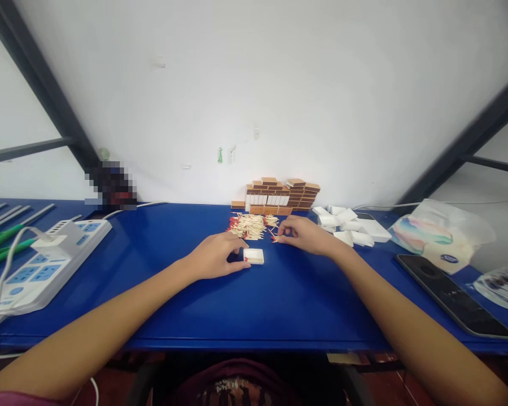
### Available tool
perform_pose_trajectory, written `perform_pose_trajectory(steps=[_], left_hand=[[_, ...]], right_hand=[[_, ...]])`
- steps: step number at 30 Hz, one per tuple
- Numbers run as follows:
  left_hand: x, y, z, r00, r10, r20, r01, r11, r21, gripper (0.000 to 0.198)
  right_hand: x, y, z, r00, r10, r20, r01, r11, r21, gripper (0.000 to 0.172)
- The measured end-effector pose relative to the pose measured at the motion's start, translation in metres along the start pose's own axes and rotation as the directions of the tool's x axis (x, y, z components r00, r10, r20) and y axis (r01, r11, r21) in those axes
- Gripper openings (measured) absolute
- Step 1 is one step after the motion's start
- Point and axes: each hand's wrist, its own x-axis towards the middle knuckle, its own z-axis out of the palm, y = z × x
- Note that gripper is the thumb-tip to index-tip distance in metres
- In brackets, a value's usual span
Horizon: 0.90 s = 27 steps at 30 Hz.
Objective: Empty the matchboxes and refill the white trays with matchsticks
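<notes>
A small white matchbox tray [254,255] lies on the blue table, with a little red match head showing at its left end. My left hand [220,255] grips that tray by its left end, thumb in front and fingers behind. Just beyond it spreads a heap of loose matches [249,226] with red heads. At the heap's right edge, my right hand [301,233] has its thumb and forefinger pinched on matches [275,239]; how many it holds is unclear. Behind the heap stand stacked brown matchbox sleeves and boxes [302,196].
More white trays [345,221] are piled to the right, near a tissue pack [427,231] and a black phone [452,293]. At left lie a white power strip [46,265] with cables and green-handled tools [4,239]. A white wall [254,84] closes off the back.
</notes>
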Motion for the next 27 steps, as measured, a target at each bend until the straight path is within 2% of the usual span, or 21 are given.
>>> perform_pose_trajectory(steps=[5,17,27], left_hand=[[-0.0002,-0.0002,0.0003,1.0,-0.001,-0.007,0.001,1.0,0.001,0.036],[0.0,0.0008,-0.0003,1.0,-0.01,0.01,0.009,1.0,0.017,0.036],[0.0,0.0001,0.0006,1.0,-0.001,0.0,0.001,1.0,0.015,0.036]], right_hand=[[0.0008,-0.0016,0.0002,1.0,-0.009,-0.005,0.009,1.0,0.004,0.02],[-0.0005,0.0016,-0.0013,0.984,0.113,0.14,-0.122,0.991,0.052,0.017],[-0.0027,0.0022,0.0003,0.979,0.13,0.157,-0.128,0.991,-0.026,0.016]])
